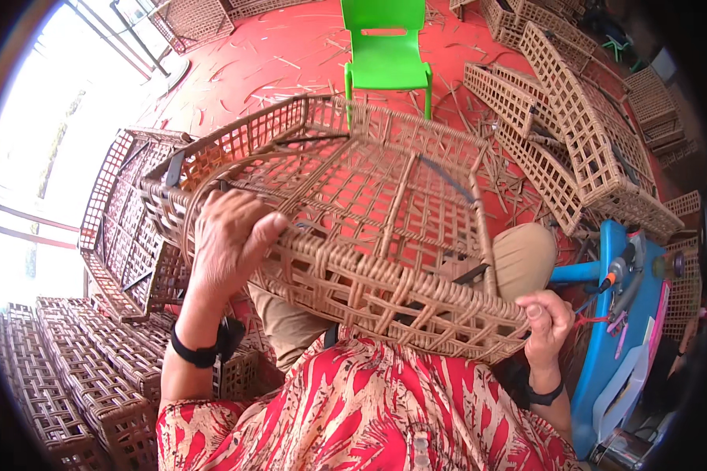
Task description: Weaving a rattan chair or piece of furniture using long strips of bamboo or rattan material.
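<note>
A half-woven rattan frame [346, 212] rests tilted across the person's lap, its near rim toward the body and its far corner lifted toward the green chair [386, 49]. The left hand [229, 239] lies over the near-left rim, fingers curled down onto the weave and thumb pressed along the edge; the right hand [547, 323] pinches the near-right corner between thumb and fingers. Risks, as judged: the frame is held only along one edge, so the unsupported far side could tip or slide off the knee [522, 259] if either grip slackens; loose strand ends at the rim could spring free where the thumb lets go; stiff cut ends could scratch the fingers. Counts: one frame in hand; one green chair; one blue stand [617, 330] at the right carrying small tools; two dark wristbands, one on each wrist; woven panels stacked at lower left [78, 369] and upper right [589, 133], at least six in all, the exact number not readable; cane offcuts scattered over the red floor [267, 55], too many to count.
</note>
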Demonstrator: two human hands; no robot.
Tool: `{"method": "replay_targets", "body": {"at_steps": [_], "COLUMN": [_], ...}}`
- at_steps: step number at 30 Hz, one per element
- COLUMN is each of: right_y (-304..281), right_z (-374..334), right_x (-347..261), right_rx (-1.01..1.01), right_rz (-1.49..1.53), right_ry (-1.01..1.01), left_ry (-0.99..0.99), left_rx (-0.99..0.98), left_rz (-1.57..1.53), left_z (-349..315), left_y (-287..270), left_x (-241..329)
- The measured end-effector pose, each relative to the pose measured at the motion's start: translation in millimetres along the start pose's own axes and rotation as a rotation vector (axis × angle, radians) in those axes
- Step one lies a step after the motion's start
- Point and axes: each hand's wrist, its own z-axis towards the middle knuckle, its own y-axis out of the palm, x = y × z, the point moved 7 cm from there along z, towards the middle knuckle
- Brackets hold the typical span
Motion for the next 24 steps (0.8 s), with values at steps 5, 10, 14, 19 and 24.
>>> {"method": "replay_targets", "body": {"at_steps": [5, 10, 14, 19, 24], "right_y": [-27, -49, -47, -58, -62], "right_z": [33, 128, 156, 177, 195], "right_x": [-21, 41, 131, 143, 206], "right_rx": [0.169, 0.19, 0.189, 0.152, 0.067], "right_rz": [-0.196, 0.023, 0.12, 0.073, -0.103], "right_ry": [-0.287, -0.06, -0.059, 0.068, 0.132], "left_ry": [-0.002, 0.099, 0.19, 0.065, 0.037], "left_rx": [0.194, 0.173, 0.053, -0.207, -0.281], "left_rz": [-0.19, -0.101, -0.074, -0.107, -0.201], "left_z": [-5, 73, 108, 129, 146], "left_y": [9, 29, 63, 73, 156], "left_x": [2, 13, 20, 30, 29]}}
